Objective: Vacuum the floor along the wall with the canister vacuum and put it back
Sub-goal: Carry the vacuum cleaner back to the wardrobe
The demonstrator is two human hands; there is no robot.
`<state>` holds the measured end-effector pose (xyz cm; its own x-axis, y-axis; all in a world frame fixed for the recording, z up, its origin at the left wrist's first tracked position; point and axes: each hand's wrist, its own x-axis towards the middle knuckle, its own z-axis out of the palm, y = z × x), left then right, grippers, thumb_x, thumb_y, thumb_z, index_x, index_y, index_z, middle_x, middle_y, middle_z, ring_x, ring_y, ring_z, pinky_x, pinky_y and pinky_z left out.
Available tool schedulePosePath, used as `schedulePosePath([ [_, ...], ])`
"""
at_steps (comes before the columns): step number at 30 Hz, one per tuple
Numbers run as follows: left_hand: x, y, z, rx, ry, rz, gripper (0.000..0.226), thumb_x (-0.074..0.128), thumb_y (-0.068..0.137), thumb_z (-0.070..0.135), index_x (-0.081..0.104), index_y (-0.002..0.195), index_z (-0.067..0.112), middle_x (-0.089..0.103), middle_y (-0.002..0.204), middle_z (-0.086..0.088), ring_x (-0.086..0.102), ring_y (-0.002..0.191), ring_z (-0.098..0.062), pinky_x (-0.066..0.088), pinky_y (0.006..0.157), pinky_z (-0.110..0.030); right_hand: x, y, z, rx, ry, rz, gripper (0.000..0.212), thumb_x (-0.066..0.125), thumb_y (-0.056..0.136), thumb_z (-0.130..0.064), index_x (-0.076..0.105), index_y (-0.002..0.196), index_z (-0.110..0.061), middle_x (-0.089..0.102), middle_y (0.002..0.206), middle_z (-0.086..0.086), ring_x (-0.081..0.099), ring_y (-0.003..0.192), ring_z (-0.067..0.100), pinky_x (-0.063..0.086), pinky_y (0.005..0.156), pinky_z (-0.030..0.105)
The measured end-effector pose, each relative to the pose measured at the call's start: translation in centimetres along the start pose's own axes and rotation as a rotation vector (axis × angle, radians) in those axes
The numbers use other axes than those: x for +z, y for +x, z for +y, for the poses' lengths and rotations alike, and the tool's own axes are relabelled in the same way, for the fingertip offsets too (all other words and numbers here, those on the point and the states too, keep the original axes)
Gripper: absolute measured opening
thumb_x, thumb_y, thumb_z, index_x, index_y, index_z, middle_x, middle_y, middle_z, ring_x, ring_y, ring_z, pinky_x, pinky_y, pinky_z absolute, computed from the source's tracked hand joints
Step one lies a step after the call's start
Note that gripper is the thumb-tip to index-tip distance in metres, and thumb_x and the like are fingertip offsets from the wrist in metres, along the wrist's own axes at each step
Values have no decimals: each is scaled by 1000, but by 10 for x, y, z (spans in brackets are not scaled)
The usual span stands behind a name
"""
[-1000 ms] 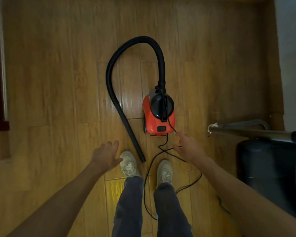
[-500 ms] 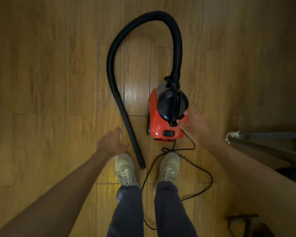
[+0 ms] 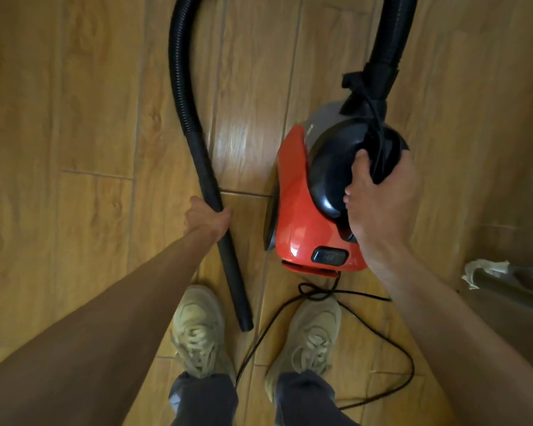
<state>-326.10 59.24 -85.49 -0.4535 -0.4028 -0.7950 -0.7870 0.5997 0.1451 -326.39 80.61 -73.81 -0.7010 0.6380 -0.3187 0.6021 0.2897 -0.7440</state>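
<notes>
Canister vacuum (image 3: 293, 216): red body with a black top, right of centre on the wooden floor (image 3: 74, 118), just ahead of the right shoe; rear end with the black switch (image 3: 330, 255) turned toward the feet; hard to tell from above whether resting on the boards or raised off them.
Right hand (image 3: 379, 198): wrapped over the black carry handle (image 3: 326, 179) on top of the canister, fingers curled round its far side, thumb on the near side.
Left hand (image 3: 206, 218): closed round the rigid black tube (image 3: 231, 272) about midway along its length, knuckles up.
Hose (image 3: 179, 72): ribbed, black, rising from the front of the canister, out of view at the top edge, back down on the left and joined there to the tube.
Tube end: open tip just beside the left shoe (image 3: 197, 330), between the two feet.
Power cord (image 3: 310, 291): thin, black, leaving the canister's rear, loosely knotted just behind it, then looping over the floor past the right shoe (image 3: 308, 336).
Shoes: pale, laced, side by side at the bottom, dark trouser legs above them.
Right edge: grey bar (image 3: 505, 278) with a frayed pale wrapping at its end, near the right forearm.
</notes>
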Motion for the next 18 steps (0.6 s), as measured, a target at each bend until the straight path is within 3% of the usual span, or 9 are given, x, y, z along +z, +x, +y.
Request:
schedulePosePath([
  [1, 6, 10, -1, 5, -9, 16, 61, 69, 85, 37, 42, 130, 5, 54, 129, -20, 54, 118, -38, 49, 97, -44, 2, 0, 3, 11, 35, 3, 15, 57, 95, -39, 57, 100, -26, 68, 84, 6, 68, 68, 20, 60, 67, 41],
  [3, 16, 26, -2, 21, -24, 65, 61, 71, 83, 36, 42, 127, 6, 55, 127, -21, 55, 116, -39, 49, 97, -47, 2, 1, 5, 9, 61, 0, 16, 56, 97, -37, 57, 99, -22, 67, 79, 14, 63, 53, 21, 55, 55, 36],
  [6, 23, 39, -1, 39, -17, 147, 57, 70, 83, 39, 43, 123, 8, 57, 120, -20, 58, 111, -41, 51, 92, -49, 1, 3, 7, -30, 31, 7, 21, 55, 98, -37, 58, 101, -16, 66, 75, 14, 61, 48, 20, 54, 50, 34],
  [12, 16, 37, -1, 159, -34, 160, 52, 66, 89, 29, 43, 130, 7, 58, 120, -21, 59, 107, -40, 52, 88, -47, 2, 5, 13, -51, 44, 15, 24, 55, 92, -48, 61, 96, -24, 68, 83, 8, 69, 75, 30, 59, 69, 52],
  [14, 4, 29, 2, 187, -73, 144, 51, 66, 89, 26, 43, 129, 5, 58, 121, -21, 59, 109, -39, 53, 89, -46, 2, 4, 10, -50, 50, 19, 21, 56, 93, -45, 60, 96, -26, 69, 85, 5, 69, 79, 28, 59, 72, 53],
  [18, -37, -1, 11, 238, -70, 101, 46, 64, 91, 22, 43, 126, 3, 56, 119, -22, 59, 105, -38, 54, 85, -46, -3, -3, -4, -40, 28, 23, 21, 58, 96, -41, 54, 102, -22, 62, 88, -12, 66, 86, 8, 60, 74, 44],
])
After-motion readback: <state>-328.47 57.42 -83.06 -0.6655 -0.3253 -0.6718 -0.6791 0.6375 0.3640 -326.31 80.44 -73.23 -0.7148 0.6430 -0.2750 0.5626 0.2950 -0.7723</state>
